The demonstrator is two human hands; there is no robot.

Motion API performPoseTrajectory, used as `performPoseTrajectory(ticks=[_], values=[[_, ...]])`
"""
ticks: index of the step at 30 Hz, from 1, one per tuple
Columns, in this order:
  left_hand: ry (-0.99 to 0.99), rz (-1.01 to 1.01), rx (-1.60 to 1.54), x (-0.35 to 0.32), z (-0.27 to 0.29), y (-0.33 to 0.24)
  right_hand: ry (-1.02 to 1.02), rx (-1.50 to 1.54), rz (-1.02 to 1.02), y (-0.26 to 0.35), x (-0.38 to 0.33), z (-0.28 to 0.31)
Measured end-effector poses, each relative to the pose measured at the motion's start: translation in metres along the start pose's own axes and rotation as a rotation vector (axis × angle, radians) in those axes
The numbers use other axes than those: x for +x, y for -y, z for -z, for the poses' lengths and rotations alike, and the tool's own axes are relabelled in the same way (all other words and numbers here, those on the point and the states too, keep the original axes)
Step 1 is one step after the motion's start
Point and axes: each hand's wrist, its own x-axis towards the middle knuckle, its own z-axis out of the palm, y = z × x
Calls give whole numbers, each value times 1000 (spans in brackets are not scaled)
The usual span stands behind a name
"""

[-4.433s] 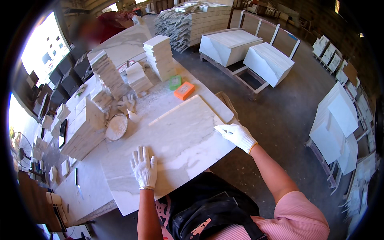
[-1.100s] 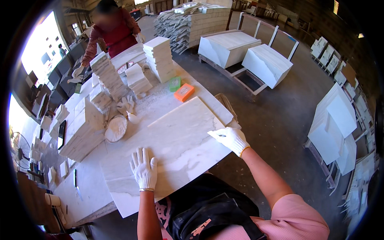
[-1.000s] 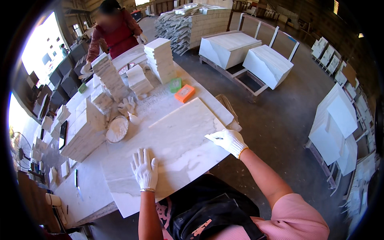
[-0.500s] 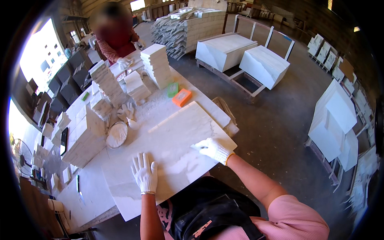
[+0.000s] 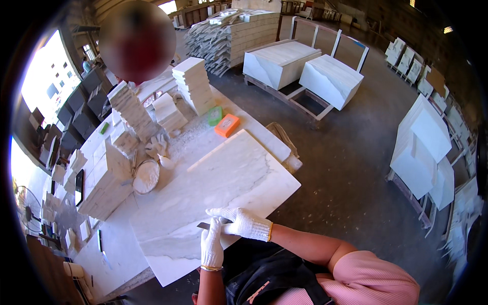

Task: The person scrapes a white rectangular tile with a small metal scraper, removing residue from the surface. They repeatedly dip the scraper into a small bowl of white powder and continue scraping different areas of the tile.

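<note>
My two hands, in white knit gloves, meet above the near edge of a white marble slab (image 5: 239,175) with grey veins. Closed fingers of my right hand (image 5: 245,224) grip a small flat grey piece (image 5: 203,225), whose end sticks out on the left. My left hand (image 5: 211,250) is closed at the same piece, its fingers pointing up. Most of the piece is hidden by the gloves, and its kind cannot be made out. The slab lies flat on the worktable, its right corner overhanging.
Beyond the slab are an orange block (image 5: 227,125), a green block (image 5: 214,116), a bowl of white powder (image 5: 146,176) and stacked marble tiles (image 5: 194,86). A person (image 5: 137,51) stands across the table. Large marble blocks (image 5: 332,80) rest on a frame at the right.
My right hand has moved left and nearer from the slab's right side. My left hand has lifted off the slab, shifted right and closed, joining the right hand at the grey piece.
</note>
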Motion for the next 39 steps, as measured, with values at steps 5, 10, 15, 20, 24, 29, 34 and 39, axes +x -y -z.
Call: performPoseTrajectory(ticks=[5,10,15,20,24,29,34,39], values=[[109,8,-122,16,11,-8,95,-43,-96,10,-1,-1],[-91,13,89,29,33,-19,157,-1,-238,26,11,11],[-311,-588,897,79,103,-22,66,230,-353,5,39,32],[-527,-561,1507,95,135,2,157,204,-222,14,116,13],[-536,-557,1481,96,129,1,177,170,-274,12,175,-8],[-483,-495,1429,94,124,-7,52,60,-211,-7,220,-40],[-500,-488,1407,94,128,-6,5,-100,-243,-15,248,-65],[-498,-483,1389,92,128,-11,17,-103,-255,-25,261,-75]])
